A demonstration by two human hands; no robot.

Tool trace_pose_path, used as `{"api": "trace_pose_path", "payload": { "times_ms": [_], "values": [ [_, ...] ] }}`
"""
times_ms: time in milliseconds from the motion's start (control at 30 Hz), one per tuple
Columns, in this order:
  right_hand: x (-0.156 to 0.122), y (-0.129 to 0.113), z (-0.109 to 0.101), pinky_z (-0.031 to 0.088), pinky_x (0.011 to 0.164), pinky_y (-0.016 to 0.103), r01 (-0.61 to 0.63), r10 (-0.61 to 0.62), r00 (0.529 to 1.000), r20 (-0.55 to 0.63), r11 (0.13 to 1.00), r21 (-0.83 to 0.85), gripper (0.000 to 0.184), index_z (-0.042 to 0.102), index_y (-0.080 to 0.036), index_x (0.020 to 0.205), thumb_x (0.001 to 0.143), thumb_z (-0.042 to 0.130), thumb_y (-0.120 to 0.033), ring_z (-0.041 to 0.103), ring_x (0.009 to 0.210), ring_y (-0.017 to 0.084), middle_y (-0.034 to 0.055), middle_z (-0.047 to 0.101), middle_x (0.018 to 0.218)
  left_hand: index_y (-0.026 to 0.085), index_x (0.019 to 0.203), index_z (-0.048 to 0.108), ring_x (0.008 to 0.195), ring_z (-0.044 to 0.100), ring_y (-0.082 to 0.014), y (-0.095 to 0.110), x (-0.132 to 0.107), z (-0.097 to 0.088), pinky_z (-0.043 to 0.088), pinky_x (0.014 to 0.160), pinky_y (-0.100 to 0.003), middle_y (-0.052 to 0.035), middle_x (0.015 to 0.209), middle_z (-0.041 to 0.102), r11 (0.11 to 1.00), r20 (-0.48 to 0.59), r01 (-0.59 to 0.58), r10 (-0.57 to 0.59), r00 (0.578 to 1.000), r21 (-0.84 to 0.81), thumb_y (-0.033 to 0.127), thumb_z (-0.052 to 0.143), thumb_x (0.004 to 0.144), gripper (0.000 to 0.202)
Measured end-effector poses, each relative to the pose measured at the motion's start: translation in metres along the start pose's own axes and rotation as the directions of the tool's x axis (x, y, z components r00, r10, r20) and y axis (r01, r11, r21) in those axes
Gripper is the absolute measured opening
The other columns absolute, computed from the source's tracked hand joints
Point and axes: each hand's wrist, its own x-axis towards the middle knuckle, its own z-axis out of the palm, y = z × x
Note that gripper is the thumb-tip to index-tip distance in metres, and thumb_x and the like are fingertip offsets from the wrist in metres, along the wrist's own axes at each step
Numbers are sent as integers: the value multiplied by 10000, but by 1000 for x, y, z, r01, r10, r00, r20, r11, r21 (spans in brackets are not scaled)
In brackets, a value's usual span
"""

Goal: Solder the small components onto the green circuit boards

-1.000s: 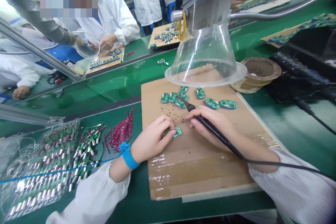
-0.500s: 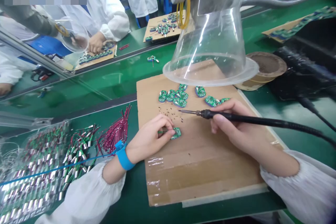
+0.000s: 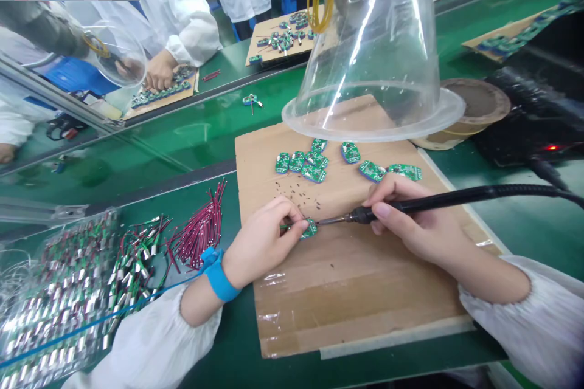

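Pinched in the fingers of my left hand (image 3: 269, 234) is a small green circuit board (image 3: 309, 228), low over the cardboard sheet (image 3: 347, 292). My fingers hide its left part. My right hand (image 3: 410, 219) is closed round the black handle of a soldering iron (image 3: 365, 214). The iron's tip points left and meets the board's right edge, or lies very close to it. Behind my hands, several more green boards (image 3: 314, 172) lie on the cardboard, with small dark bits scattered in front of them.
A clear fume hood (image 3: 369, 67) hangs over the back of the cardboard. To the left lie red wires (image 3: 198, 231), loose metal-ended parts (image 3: 137, 261) and a tray of similar parts (image 3: 55, 292). A round container (image 3: 474, 109) stands back right. A co-worker's hand (image 3: 160, 70) is across the bench.
My right hand has brought the soldering iron's tip down from above the cardboard to the right edge of the board. The board, still pinched in my left hand, has tilted slightly.
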Motion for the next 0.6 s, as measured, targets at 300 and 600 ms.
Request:
{"api": "trace_pose_path", "payload": {
  "times_ms": [300, 600],
  "values": [
    [1, 0, -2, 408, 564, 286, 36, -34, 999, 18, 996, -80, 172, 588, -245, 872, 999, 601, -360, 541, 584, 129, -28, 596, 653, 194, 878, 584, 878, 577, -169, 1, -1, -1, 464, 767, -330, -13, 954, 613, 1000, 7, -6, 6, 1000, 13, 262, 570, 1008, 147],
    [1, 1, -1, 396, 535, 281, 37, -34, 999, 33, 995, -92, 167, 587, -235, 879, 982, 622, -361, 544, 574, 132, -24, 599, 659, 195, 886, 594, 878, 585, -176, 2, -1, -1, 463, 792, -347, -14, 952, 614, 999, -4, -12, 12, 1000, 47, 254, 585, 1003, 131]
  ]
}}
